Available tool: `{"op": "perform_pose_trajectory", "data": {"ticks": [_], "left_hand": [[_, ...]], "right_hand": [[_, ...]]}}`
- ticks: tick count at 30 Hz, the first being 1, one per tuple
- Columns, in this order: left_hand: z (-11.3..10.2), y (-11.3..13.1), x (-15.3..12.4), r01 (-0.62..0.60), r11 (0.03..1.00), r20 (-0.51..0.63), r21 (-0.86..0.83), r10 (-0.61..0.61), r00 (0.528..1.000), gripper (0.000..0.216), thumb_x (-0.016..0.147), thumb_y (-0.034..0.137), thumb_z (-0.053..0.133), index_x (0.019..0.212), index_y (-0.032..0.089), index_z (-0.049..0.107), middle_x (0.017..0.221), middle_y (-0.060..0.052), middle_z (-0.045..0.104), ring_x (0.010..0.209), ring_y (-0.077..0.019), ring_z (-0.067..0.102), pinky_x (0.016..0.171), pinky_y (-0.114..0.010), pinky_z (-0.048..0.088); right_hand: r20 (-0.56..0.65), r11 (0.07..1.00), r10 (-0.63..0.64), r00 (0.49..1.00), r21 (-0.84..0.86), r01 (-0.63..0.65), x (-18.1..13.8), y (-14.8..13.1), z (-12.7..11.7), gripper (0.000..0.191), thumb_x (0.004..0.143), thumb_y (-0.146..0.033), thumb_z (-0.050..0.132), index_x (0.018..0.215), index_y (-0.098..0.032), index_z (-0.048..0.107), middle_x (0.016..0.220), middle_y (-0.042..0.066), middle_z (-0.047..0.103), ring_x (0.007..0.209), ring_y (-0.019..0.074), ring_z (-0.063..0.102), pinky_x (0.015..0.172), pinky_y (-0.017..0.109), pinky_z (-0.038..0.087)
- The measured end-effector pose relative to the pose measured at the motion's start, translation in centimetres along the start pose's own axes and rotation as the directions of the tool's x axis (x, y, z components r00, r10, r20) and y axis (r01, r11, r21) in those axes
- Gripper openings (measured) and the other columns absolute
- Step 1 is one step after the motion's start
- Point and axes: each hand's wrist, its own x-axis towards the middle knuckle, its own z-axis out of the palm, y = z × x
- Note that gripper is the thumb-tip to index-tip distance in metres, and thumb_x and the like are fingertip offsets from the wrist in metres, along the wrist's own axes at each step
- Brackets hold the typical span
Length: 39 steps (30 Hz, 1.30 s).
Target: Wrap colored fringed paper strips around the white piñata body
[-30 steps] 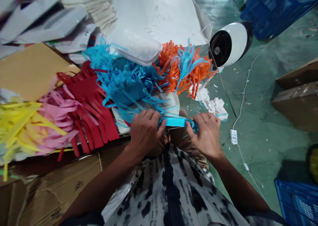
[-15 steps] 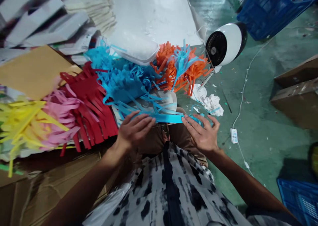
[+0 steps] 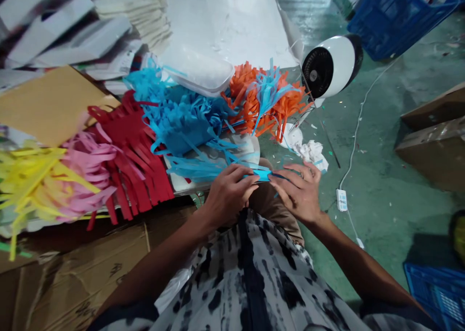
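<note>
Blue strip is pinched by our left hand and right hand, beside the tabletop. Far crate holds unclear things; the carton bears handwriting we cannot read.

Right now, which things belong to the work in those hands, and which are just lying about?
In the work:
- blue strip, between the left hand and right hand
- probably the blue fringed pile

Apparently just lying about:
- black-and-white fan
- crumpled white wad
- white power strip
- cardboard box at far right
</note>
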Motion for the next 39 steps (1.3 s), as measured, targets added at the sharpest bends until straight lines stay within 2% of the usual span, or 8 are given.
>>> {"op": "perform_pose_trajectory", "data": {"ticks": [4,11,22,25,28,31,36,39], "left_hand": [[-1.2,-0.9,0.0,0.151,0.989,0.002,-0.008,-0.151,0.989,0.014,0.103,0.026,0.063,0.096,0.021,0.074,0.100,-0.005,0.076,0.097,-0.0216,0.064,0.090,-0.038,0.053],[-3.2,-1.8,0.2,0.313,0.948,0.082,0.064,-0.318,0.945,0.019,0.103,0.034,0.062,0.092,0.021,0.070,0.095,-0.005,0.073,0.094,-0.0242,0.061,0.086,-0.040,0.047],[-3.7,-2.3,1.9,0.303,0.924,0.168,0.235,-0.345,0.923,0.020,0.097,0.033,0.070,0.083,0.020,0.065,0.088,-0.005,0.070,0.089,-0.0263,0.061,0.075,-0.040,0.045],[-3.6,-1.9,1.9,0.249,0.935,0.123,0.252,-0.286,0.950,0.012,0.097,0.032,0.070,0.097,0.020,0.069,0.102,-0.007,0.073,0.098,-0.0278,0.063,0.083,-0.043,0.047],[-2.8,-1.2,1.2,0.013,0.974,0.090,0.226,-0.034,0.995,0.019,0.101,0.028,0.064,0.118,0.026,0.070,0.115,-0.005,0.076,0.111,-0.0276,0.063,0.100,-0.048,0.044],[-2.4,-1.5,-0.1,-0.139,0.968,0.144,0.210,0.110,0.984,0.023,0.103,0.026,0.060,0.124,0.027,0.070,0.113,-0.002,0.078,0.112,-0.0249,0.064,0.108,-0.047,0.043],[-5.2,-4.8,-2.7,-0.013,0.947,0.025,0.321,0.006,1.000,0.027,0.102,0.015,0.054,0.109,0.032,0.074,0.105,0.003,0.080,0.108,-0.0225,0.065,0.110,-0.050,0.044],[-6.6,-4.9,-2.8,0.032,0.917,-0.092,0.397,0.005,0.996,0.023,0.097,0.014,0.058,0.095,0.030,0.075,0.106,0.002,0.079,0.110,-0.0248,0.063,0.112,-0.055,0.042]], "right_hand": [[0.039,0.992,0.126,0.991,-0.027,-0.125,0.8,-0.5,-0.1,0.015,0.102,-0.031,0.063,0.098,-0.025,0.076,0.105,0.004,0.080,0.115,0.0240,0.064,0.116,0.047,0.030],[0.132,0.966,0.196,0.972,-0.194,-0.169,2.1,-1.5,0.1,0.018,0.105,-0.030,0.053,0.100,-0.020,0.067,0.109,0.010,0.073,0.118,0.0288,0.057,0.112,0.049,0.030],[0.167,0.952,0.219,0.961,-0.251,-0.173,3.3,-2.0,-0.7,0.015,0.102,-0.030,0.056,0.101,-0.022,0.069,0.111,0.011,0.071,0.117,0.0307,0.056,0.109,0.052,0.033],[0.099,0.974,0.134,0.986,-0.195,-0.113,2.9,-2.2,-0.5,0.018,0.100,-0.025,0.060,0.113,-0.027,0.072,0.114,0.006,0.074,0.119,0.0281,0.058,0.114,0.052,0.030],[0.027,0.989,-0.031,0.999,-0.143,0.034,2.2,-2.4,0.1,0.027,0.100,-0.019,0.062,0.119,-0.035,0.072,0.110,-0.004,0.079,0.114,0.0224,0.062,0.117,0.051,0.027],[0.003,0.981,-0.091,0.996,-0.173,0.091,1.3,-2.0,0.2,0.029,0.101,-0.018,0.062,0.123,-0.034,0.072,0.110,-0.006,0.081,0.111,0.0208,0.065,0.118,0.050,0.027],[0.004,0.974,-0.081,0.997,-0.212,0.080,-0.2,-0.4,-0.9,0.037,0.097,-0.014,0.065,0.129,-0.032,0.069,0.116,-0.006,0.081,0.113,0.0216,0.064,0.116,0.050,0.027],[0.046,0.985,-0.042,0.998,-0.168,0.049,-0.6,0.2,-1.1,0.042,0.095,-0.015,0.066,0.130,-0.038,0.069,0.118,-0.006,0.081,0.116,0.0223,0.064,0.115,0.051,0.025]]}}
